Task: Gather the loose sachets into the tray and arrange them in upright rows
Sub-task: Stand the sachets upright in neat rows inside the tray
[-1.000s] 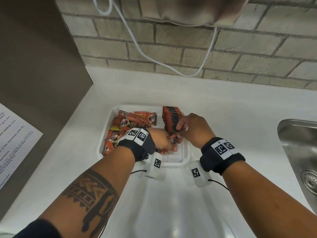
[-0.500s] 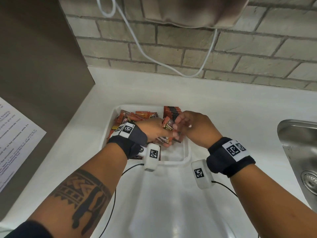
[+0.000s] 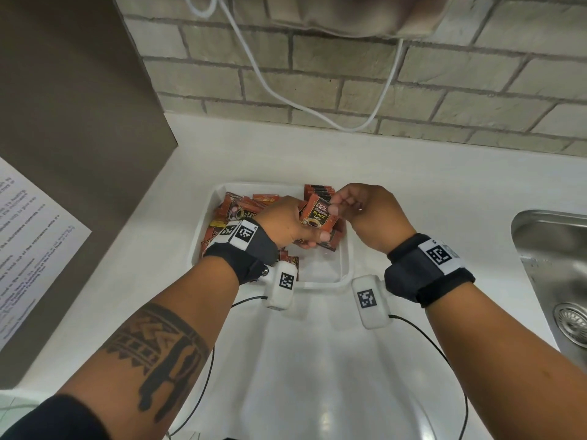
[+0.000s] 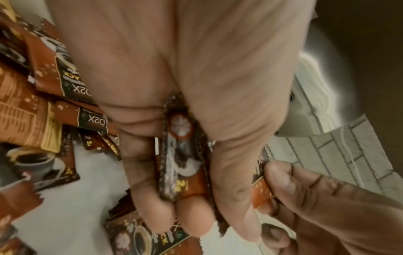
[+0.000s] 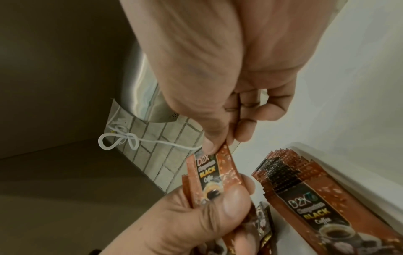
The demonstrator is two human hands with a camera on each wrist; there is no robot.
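A white tray point(image 3: 346, 265) on the counter holds several orange-brown coffee sachets. Loose ones point(image 3: 233, 211) lie jumbled in its left half, and an upright row point(image 3: 317, 190) stands at the back right, also seen close up as the upright row point(image 5: 290, 174). My left hand point(image 3: 286, 223) grips a small stack of sachets point(image 4: 181, 165) between thumb and fingers above the tray. My right hand point(image 3: 362, 211) pinches the top edge of the front sachet point(image 3: 317, 214) of that stack; the pinch shows on the front sachet point(image 5: 218, 165).
A steel sink point(image 3: 556, 265) lies at the right. A brown panel with a printed sheet point(image 3: 28, 242) stands at the left. A white cable point(image 3: 286, 93) hangs on the brick wall behind. Bare white counter point(image 3: 317, 360) lies in front of the tray.
Both hands have risen from the tray floor with sachets. The left hand now holds a stack up, and the right hand has taken hold of the front sachet's top edge.
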